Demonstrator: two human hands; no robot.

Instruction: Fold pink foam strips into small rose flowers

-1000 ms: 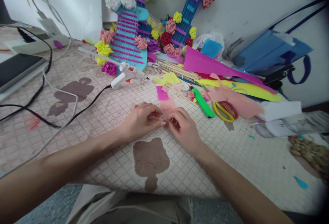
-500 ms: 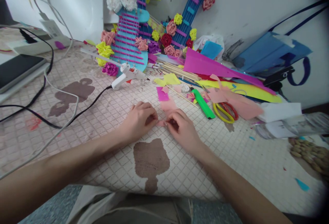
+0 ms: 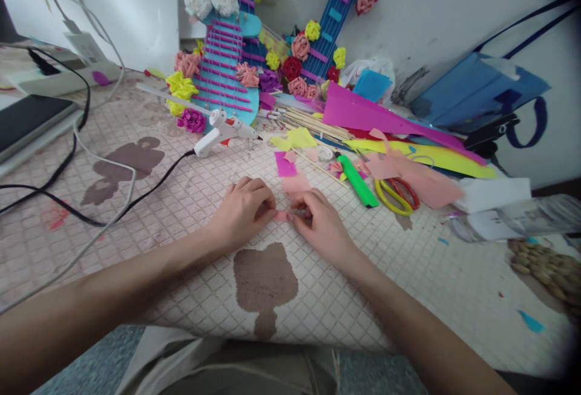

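Over the last second the two hands have drawn a little apart, the left one most plainly, so that a short bit of pink paper (image 3: 282, 216) now shows in the gap where the fingertips had almost met. It's a pale salmon pink, small and narrow, running from one set of fingers to the other, with both its ends hidden by them. From where I stand I can't make out whether it is folded, rolled or simply flat, nor whether it touches the cloth below.

The left hand (image 3: 245, 210) is curled, thumb and forefinger pinching the near end on its side; the right hand (image 3: 322, 222) does likewise at the other, its thumb and fingers bent round into a loose ring. All this sits low over the quilted tablecloth (image 3: 327, 316), just beyond a brown patch (image 3: 265, 277) in its pattern.

Right behind the fingers lies a flat pink sheet (image 3: 295, 184) of much the same shade, wider than the held bit and partly covered by the right hand, with a magenta piece (image 3: 285, 164) at its far end. Off to the right are a green cutter (image 3: 357, 180) and yellow-and-red-handled scissors (image 3: 393, 198).
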